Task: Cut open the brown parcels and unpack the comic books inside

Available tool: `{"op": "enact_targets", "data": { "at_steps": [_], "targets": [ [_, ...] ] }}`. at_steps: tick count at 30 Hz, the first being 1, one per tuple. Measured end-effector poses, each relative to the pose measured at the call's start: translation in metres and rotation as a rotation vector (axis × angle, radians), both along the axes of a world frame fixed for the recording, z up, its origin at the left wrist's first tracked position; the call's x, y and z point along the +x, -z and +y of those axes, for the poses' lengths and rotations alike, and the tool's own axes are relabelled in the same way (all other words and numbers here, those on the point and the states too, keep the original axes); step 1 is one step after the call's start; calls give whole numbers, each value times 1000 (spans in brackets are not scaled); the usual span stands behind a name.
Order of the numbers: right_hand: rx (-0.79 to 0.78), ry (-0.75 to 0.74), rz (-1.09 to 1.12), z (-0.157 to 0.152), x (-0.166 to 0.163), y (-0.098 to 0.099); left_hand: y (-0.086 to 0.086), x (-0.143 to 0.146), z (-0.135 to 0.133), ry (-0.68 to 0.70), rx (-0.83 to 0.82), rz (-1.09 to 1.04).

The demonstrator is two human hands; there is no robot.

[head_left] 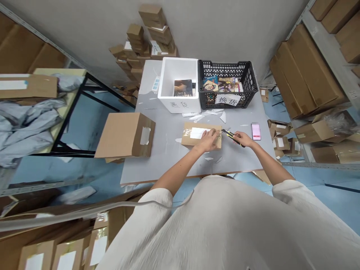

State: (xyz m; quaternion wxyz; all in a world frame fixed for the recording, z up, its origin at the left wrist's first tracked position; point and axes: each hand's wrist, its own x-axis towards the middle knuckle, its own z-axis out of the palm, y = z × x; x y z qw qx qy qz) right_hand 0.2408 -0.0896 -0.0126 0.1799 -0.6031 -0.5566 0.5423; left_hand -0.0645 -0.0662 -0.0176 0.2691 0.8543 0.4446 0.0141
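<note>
A small taped cardboard box (187,140) with a white label lies on the grey table in front of me. My left hand (209,140) rests on top of its right half, fingers stretched out over the cardboard. In my right hand (242,138) is a black and yellow box cutter (233,137), gripped by its handle. The cutter points left, and its tip is at the box's right end, by the clear tape. Whether the blade touches the tape I cannot tell.
Behind the box stand a white foam bin (180,105) and a black plastic crate (247,90), both holding books. A phone (255,131) lies to the right. Paper scraps (222,117) litter the table (157,165). A larger carton (120,135) stands at the left edge.
</note>
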Motion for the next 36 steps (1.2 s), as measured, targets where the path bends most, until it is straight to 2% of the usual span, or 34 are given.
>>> {"op": "enact_targets", "data": {
  "at_steps": [3, 6, 11, 15, 20, 26, 31, 36],
  "targets": [
    [88, 2, -42, -8, 1, -4, 2, -3, 7, -97, 47, -18],
    [200, -61, -151, -17, 0, -8, 4, -5, 16, -188, 89, -1],
    [392, -244, -370, -30, -2, -11, 10, -4, 24, -180, 108, 17],
    [421, -314, -521, -34, -5, -11, 13, -1, 26, -157, 87, 27],
    [447, -316, -592, -33, -14, -6, 14, -1, 23, -181, 91, 10],
    [508, -283, -630, -35, -14, 3, 21, 0, 8, -208, 163, -11],
    [541, -236, -614, -40, -6, 9, 25, 1, 2, -221, 194, -10],
    [521, -215, -568, -41, -15, 18, 22, 1, 1, -225, 207, -1]
  ]
}}
